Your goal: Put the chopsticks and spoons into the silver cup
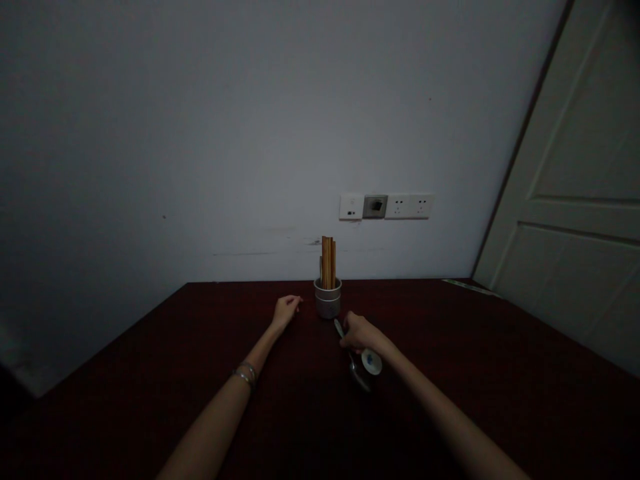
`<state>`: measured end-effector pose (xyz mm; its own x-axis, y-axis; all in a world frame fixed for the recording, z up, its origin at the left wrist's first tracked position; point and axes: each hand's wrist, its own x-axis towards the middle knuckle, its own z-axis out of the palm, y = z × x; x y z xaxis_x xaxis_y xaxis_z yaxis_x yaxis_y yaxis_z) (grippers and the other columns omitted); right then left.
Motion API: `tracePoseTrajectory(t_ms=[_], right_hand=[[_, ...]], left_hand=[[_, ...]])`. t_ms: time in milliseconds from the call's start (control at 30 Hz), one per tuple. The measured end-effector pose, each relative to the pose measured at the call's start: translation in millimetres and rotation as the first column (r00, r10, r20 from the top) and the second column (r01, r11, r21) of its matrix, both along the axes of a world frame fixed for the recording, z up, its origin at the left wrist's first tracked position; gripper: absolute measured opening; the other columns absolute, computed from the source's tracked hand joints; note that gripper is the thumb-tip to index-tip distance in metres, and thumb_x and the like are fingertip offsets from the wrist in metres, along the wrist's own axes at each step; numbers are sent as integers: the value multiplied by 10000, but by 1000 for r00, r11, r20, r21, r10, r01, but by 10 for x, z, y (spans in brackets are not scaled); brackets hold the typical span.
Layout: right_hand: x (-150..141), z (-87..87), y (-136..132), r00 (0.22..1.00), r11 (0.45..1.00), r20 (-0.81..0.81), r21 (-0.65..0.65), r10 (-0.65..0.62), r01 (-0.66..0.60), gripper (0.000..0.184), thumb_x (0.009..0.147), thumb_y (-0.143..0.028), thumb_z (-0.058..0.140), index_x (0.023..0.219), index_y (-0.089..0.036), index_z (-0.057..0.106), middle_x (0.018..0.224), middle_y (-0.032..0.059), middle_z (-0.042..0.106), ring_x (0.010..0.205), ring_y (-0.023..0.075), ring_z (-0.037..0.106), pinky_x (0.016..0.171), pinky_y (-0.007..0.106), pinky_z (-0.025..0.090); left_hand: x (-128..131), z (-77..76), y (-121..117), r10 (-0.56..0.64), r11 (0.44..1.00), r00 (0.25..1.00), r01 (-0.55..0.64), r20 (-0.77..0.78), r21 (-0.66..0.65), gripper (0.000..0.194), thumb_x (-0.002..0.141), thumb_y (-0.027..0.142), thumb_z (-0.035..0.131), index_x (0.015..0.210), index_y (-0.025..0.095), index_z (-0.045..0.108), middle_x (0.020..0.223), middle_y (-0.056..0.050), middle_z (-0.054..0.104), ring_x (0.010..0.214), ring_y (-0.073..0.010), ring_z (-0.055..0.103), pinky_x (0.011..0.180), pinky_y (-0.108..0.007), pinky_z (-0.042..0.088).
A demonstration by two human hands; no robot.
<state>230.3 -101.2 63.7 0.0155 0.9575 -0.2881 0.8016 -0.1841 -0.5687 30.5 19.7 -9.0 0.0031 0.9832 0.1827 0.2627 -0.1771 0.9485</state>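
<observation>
My right hand (361,332) is closed on the handle of a metal spoon (359,377), whose bowl points toward me, low over the dark table. Right beside that bowl, under my right wrist, shows the white bowl of a second spoon (371,361) with a blue mark; its handle is hidden, and I cannot tell whether my hand holds it too. A grey metal cup (328,305) stands upright just beyond the spoon's handle tip, with several wooden chopsticks (328,261) in it. Left of the cup, my left hand (287,311) rests on the table, fingers curled, holding nothing visible.
The dark red table (225,313) runs back to a grey wall (225,133). Sockets and switches (385,207) are set in the wall above the cup. A pale panelled door (575,200) stands at the right. A thin flat strip (473,287) lies at the table's back right edge.
</observation>
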Motion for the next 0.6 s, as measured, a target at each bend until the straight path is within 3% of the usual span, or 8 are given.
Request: tracePoseTrajectory(t_ms=[133,267,367,600], right_hand=[[14,13,14,999,999,-39,-22,23,-24,449,597,-103,649,998,-133,451,650,3,618,449,122,579,379,194,439],[65,-9,72,994,993,-46,-55,101,-103,219,617,-106,622,799,-142,506,505,-33,564,438,123,571,400,196,448],[102,23,85,986,989,-105,-53,132,-138,193,626,-98,615,767,-157,496,459,-63,527,436,110,560,417,185,448],[165,366,-76,926,964,-281,-11,252,-265,155,688,-109,598,761,-153,468,472,-65,514,432,78,509,392,161,416]], left_hand=[[-1,3,-10,-1,1000,1000,1,8,-2,299,740,370,478,756,116,634,468,49,441,351,-59,346,363,-185,236],[-4,-4,-3,-9,1000,1000,9,5,3,314,740,388,474,758,117,632,472,50,438,353,-60,345,363,-186,231],[-5,-8,5,-12,1000,1000,12,-4,1,322,737,394,469,756,115,629,470,50,437,350,-63,344,360,-189,229],[2,29,-32,2,1000,1000,-2,7,11,320,722,399,484,741,116,634,465,48,440,359,-63,358,377,-185,240]])
